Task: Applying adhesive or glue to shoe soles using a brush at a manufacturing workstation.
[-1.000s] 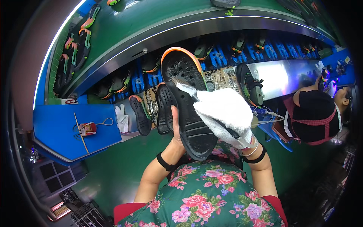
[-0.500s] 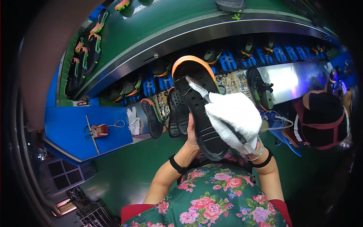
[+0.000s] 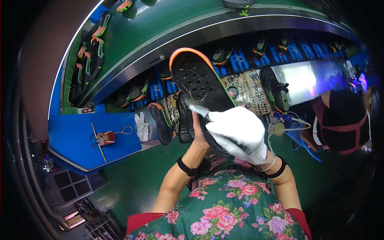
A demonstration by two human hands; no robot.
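Note:
A black shoe sole (image 3: 216, 90) with small round holes and an orange-to-green rim is tilted up in front of me. My left hand (image 3: 198, 132), bare, grips its left edge near the middle. My right hand (image 3: 238, 134) wears a white glove and is closed round a brush (image 3: 199, 109) with a silvery wrapped part. The brush's dark tip is at the sole's left edge, just above my left fingers; whether it touches there I cannot tell. The glove hides the sole's near end.
More soles (image 3: 161, 124) lean on the bench at left, beside a white glove (image 3: 141, 127). A blue table (image 3: 76, 136) carries a small red-labelled container (image 3: 106, 138). Beyond run a rack with blue holders (image 3: 240, 62) and a green conveyor (image 3: 176, 20). A co-worker (image 3: 340, 120) sits at right.
The brush has moved from the sole's far end toward me, to its left edge. The sole has shifted slightly left and away, and my right hand has come left and nearer.

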